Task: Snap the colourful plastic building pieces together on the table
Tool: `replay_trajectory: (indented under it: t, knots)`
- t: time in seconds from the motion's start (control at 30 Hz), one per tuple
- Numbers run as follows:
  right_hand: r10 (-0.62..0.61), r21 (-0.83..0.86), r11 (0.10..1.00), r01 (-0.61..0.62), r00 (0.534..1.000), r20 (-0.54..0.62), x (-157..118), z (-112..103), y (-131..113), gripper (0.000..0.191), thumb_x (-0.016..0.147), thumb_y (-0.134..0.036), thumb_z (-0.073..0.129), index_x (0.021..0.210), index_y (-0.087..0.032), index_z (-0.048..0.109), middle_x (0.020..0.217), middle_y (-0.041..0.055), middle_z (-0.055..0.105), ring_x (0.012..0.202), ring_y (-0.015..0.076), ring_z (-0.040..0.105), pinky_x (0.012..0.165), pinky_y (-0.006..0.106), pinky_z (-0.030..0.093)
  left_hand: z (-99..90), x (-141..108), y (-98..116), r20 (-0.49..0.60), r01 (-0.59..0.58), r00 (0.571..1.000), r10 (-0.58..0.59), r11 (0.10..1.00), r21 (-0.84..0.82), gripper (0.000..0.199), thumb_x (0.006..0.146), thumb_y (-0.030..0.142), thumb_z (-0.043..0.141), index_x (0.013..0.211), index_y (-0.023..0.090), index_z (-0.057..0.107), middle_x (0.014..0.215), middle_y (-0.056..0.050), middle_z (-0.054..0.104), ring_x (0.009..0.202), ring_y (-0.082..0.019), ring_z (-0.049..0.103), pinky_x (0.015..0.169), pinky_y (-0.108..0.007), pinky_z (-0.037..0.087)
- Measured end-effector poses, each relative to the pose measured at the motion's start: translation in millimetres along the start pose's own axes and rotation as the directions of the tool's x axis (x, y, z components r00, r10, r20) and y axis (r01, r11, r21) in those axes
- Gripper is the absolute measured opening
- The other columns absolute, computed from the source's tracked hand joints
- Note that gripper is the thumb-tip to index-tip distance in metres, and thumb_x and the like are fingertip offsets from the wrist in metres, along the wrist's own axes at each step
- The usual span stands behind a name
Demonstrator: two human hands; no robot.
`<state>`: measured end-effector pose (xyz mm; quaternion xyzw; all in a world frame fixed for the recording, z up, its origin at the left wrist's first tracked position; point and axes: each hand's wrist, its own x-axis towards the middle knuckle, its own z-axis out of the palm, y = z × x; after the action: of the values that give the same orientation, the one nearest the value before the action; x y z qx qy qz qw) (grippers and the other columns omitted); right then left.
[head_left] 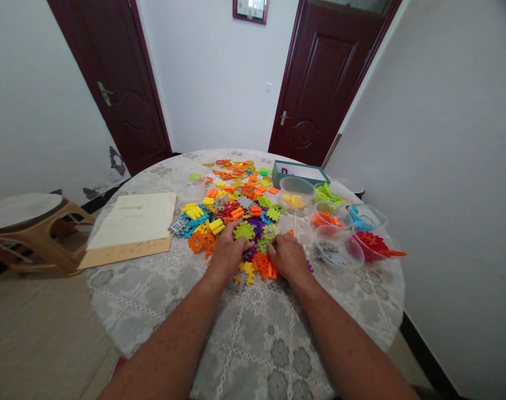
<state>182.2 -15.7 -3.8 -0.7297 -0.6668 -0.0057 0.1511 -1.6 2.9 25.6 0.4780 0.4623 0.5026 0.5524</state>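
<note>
Small room, white walls, two dark red doors (323,94) ahead. Round table (353,289) w/ lace-pattern cloth fills the lower view; wooden stool (23,222) just off its L side. Near the L edge, cream paper sheet (132,221) lies on a kraft folder (123,254). Teal box (298,172) at the far edge. Along the R edge, a cluster of clear plastic bowls (335,247), approx six, each w/ what looks like one colour: yellow, orange, blue, red, green, dark grey. Mid-table, a big mixed heap of plastic interlocking pieces (236,208), many colours, spreads toward the near edge. So some pieces sit in bowls, but most look left in the heap. Left hand (232,253) is at the heap's near side, fingers fairly closed, fingertips on a lime gear piece (243,230); can't tell if gripping. Right hand (288,256) is narrow, fingers down among pieces, nearest an orange piece (262,265); nothing clearly held, can't tell.
</note>
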Motion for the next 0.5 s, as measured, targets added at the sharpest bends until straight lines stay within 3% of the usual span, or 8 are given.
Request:
replay_trajectory:
  t: [0.13, 0.27, 0.4, 0.5]
  knots:
    - [0.037, 0.106, 0.994, -0.034, 0.999, -0.027, 3.1, 4.3, 2.9, 0.012, 0.092, -0.029, 0.062, 0.094, -0.019, 0.070, 0.097, 0.0127, 0.071, 0.089, 0.0246, 0.065, 0.077, 0.033, 0.044, -0.6, -2.3, 6.0, -0.009, -0.013, 1.000, 0.014, 0.997, 0.077, 0.052, 0.079, 0.013, 0.062, 0.130, 0.021, 0.060, 0.114, -0.007, 0.070, 0.085, -0.017, 0.074, 0.080, -0.029, 0.063]
    - [0.105, 0.335, 0.940, -0.061, 0.988, -0.116, 4.2, 2.5, 7.8, 0.006, 0.086, -0.022, 0.058, 0.088, -0.021, 0.064, 0.090, 0.0075, 0.070, 0.083, 0.0218, 0.063, 0.074, 0.030, 0.042, -1.4, -2.8, 6.7, -0.014, -0.036, 0.999, 0.038, 0.991, 0.126, 0.056, 0.077, 0.014, 0.065, 0.132, 0.022, 0.062, 0.112, -0.007, 0.070, 0.085, -0.017, 0.072, 0.080, -0.030, 0.062]
    - [0.212, 0.593, 0.802, -0.072, 0.962, -0.171, 3.4, -8.2, 10.9, 0.008, 0.086, -0.030, 0.057, 0.086, -0.022, 0.059, 0.073, -0.0005, 0.062, 0.070, 0.0196, 0.059, 0.067, 0.030, 0.041, -0.8, -3.5, 4.0, 0.005, -0.019, 1.000, 0.019, 1.000, 0.015, 0.056, 0.077, 0.015, 0.068, 0.132, 0.022, 0.063, 0.111, -0.007, 0.070, 0.090, -0.020, 0.073, 0.084, -0.033, 0.061]
    - [0.226, 0.763, 0.645, -0.036, 0.963, -0.145, 0.8, -12.7, 7.3, 0.014, 0.086, -0.037, 0.060, 0.083, -0.023, 0.058, 0.067, -0.0037, 0.057, 0.064, 0.0180, 0.054, 0.062, 0.029, 0.040, -0.5, -4.0, 1.3, 0.032, 0.003, 0.999, -0.001, 0.997, -0.077, 0.056, 0.077, 0.020, 0.074, 0.133, 0.022, 0.063, 0.107, -0.007, 0.072, 0.091, -0.021, 0.073, 0.086, -0.034, 0.061]
